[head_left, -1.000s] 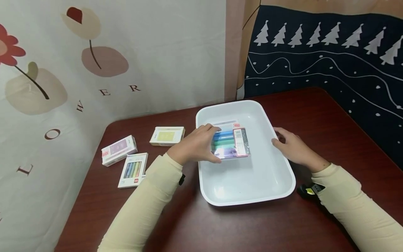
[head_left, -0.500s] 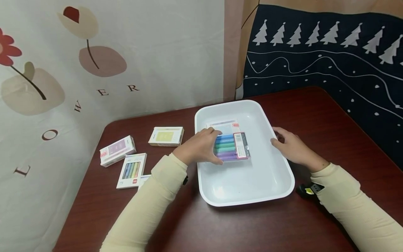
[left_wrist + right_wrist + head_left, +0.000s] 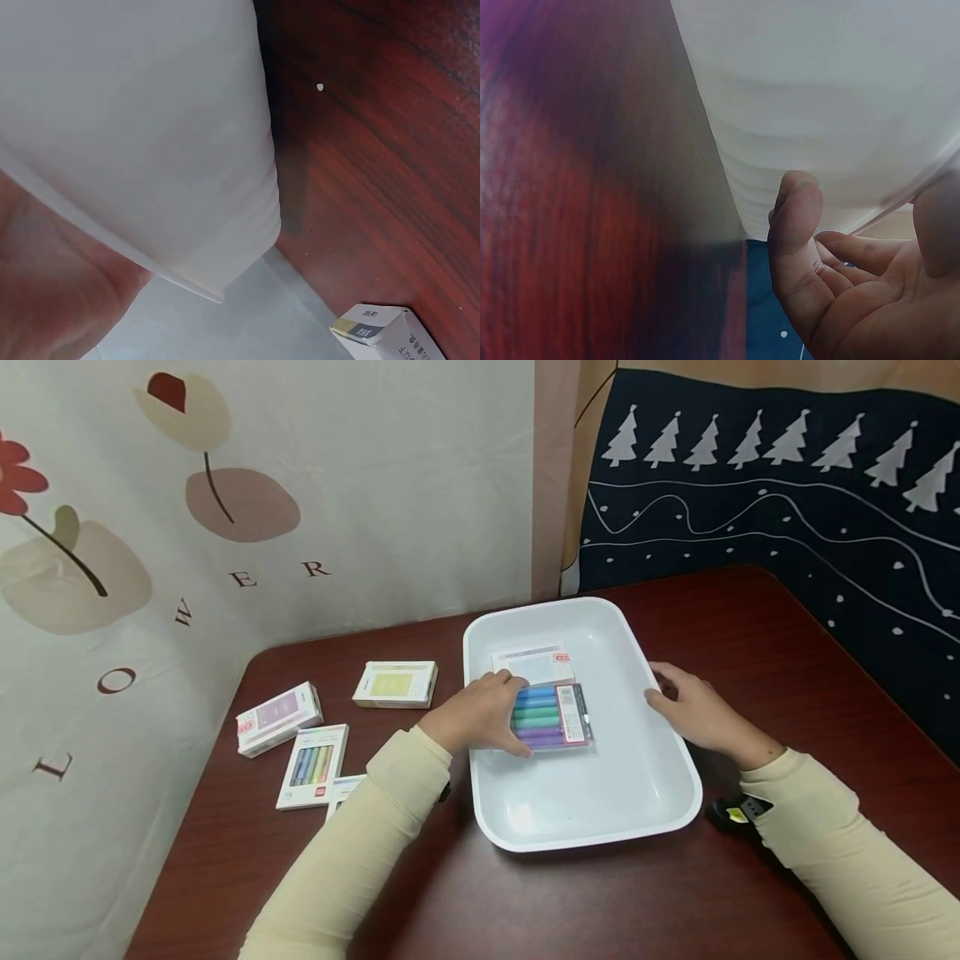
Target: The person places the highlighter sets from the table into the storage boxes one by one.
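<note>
Coloured-stick pack, prob. light, stiff & slick, pinched by opp. edges (best hold) btwn L hand thumb & fingers, above white tray gripped by R hand.

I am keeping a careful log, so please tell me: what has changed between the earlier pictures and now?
The left hand, holding the pack of coloured sticks, has moved it a little toward the near side of the white tray, so more of the pale box behind it shows. Nothing was let go. The right hand stays on the tray's rim; the tray and the boxes outside look unmoved.
</note>
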`<state>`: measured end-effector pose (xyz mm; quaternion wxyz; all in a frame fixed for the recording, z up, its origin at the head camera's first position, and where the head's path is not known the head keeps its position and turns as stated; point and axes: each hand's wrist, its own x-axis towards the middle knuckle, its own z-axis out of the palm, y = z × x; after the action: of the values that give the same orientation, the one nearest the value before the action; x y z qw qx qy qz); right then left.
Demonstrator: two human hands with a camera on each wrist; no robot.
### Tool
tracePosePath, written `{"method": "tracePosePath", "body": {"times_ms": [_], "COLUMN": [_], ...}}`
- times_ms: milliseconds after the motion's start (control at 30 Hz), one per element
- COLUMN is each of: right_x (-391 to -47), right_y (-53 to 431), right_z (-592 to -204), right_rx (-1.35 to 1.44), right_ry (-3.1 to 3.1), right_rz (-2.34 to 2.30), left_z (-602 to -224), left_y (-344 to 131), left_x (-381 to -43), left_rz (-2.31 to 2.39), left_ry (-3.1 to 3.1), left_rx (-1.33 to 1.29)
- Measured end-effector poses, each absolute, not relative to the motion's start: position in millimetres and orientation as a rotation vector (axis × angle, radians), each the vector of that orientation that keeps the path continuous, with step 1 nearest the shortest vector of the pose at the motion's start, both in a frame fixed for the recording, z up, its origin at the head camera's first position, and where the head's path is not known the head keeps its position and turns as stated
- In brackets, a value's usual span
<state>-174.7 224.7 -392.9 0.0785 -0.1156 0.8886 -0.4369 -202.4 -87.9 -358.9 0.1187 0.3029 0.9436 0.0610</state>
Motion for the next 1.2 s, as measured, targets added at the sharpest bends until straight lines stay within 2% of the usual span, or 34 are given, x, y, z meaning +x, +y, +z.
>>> {"method": "tracePosePath", "body": {"times_ms": [1200], "right_x": [-177], "right_y": [226], "right_z": [-396], "right_rx": [-0.349], "right_ry": [2.647], "right_rz": [-1.308], "left_z": [-371], "left_y": [-80], "left_x": [-196], "left_rz": [-0.203], "left_ry": [2.746], "left_rx": [0.851]}}
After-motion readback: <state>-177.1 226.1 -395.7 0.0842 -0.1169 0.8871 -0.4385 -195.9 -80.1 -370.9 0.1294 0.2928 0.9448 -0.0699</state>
